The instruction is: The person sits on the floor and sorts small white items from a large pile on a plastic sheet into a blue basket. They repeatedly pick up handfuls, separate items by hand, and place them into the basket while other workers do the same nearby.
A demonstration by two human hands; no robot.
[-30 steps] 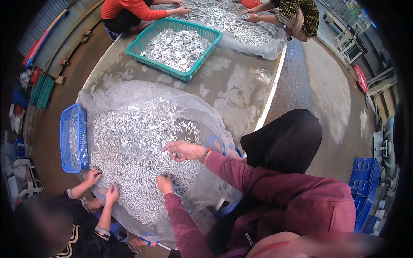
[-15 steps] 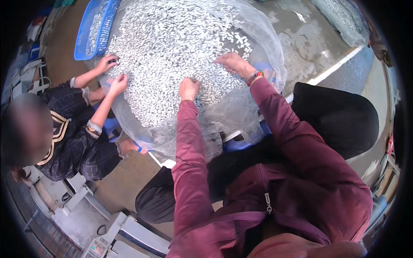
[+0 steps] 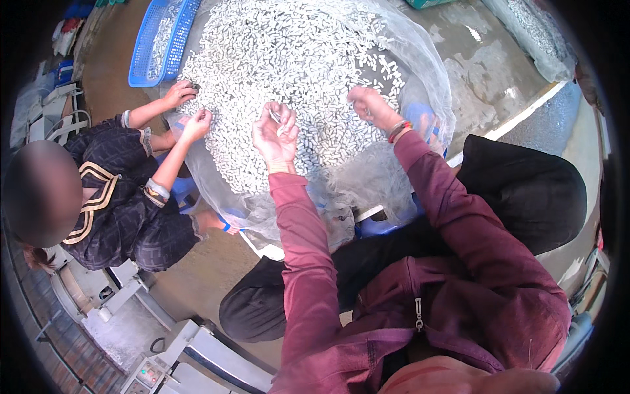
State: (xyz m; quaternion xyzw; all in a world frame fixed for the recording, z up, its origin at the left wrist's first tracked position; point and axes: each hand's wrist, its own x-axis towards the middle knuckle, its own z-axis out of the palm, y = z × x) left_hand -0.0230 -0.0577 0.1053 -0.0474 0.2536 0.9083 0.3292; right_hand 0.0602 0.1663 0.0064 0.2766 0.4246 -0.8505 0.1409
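Note:
A broad heap of small, white and silvery, pellet-shaped pieces (image 3: 289, 59) lies on a sheer mesh cloth (image 3: 371, 167) in front of me. My left hand (image 3: 275, 136) is just above the heap, palm turned up and fingers curled. A small white piece shows between its fingertips; the palm may hold more. Over the right side of the heap, my right hand (image 3: 374, 107) has its fingers bent together, slightly blurred. What they hold, if anything, is hidden. A bracelet (image 3: 399, 130) circles the right wrist.
At the left, another person's hands (image 3: 187, 105) work at the heap's edge. A blue plastic basket (image 3: 155, 65) with similar pieces stands at the far left. Another mesh-covered pile (image 3: 535, 36) lies far right. Grey machines (image 3: 167, 358) stand at the lower left.
My left hand has turned palm up and shifted slightly left, with a white piece now showing. My right hand has moved slightly right and its fingers have curled in. The view has shifted slightly.

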